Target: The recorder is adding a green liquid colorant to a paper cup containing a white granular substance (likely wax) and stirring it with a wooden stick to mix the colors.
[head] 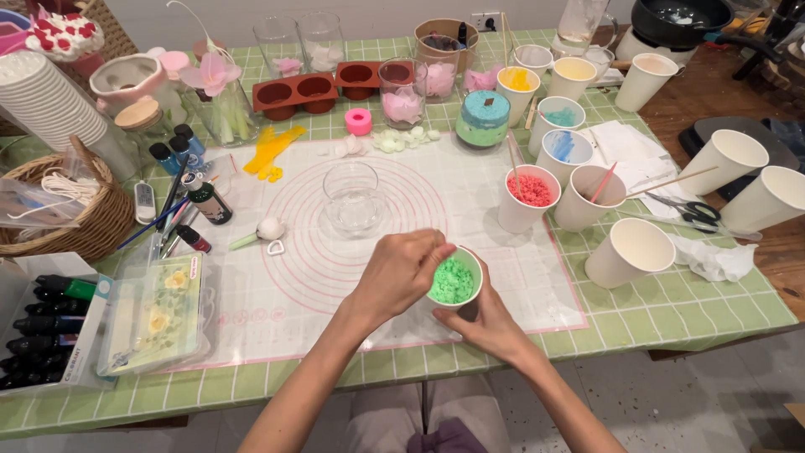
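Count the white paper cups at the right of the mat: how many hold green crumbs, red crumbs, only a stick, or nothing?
White paper cup with green crumbs, in the right hand: 1
White paper cup with red crumbs: 1
White paper cup with only a pink stick: 1
Empty white paper cups: 3
Total: 6

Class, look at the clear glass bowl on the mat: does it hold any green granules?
No: the glass bowl looks empty; the green granules sit in the paper cup.

White box of dark bottles [50, 323] beside a clear plastic pack [155, 323]
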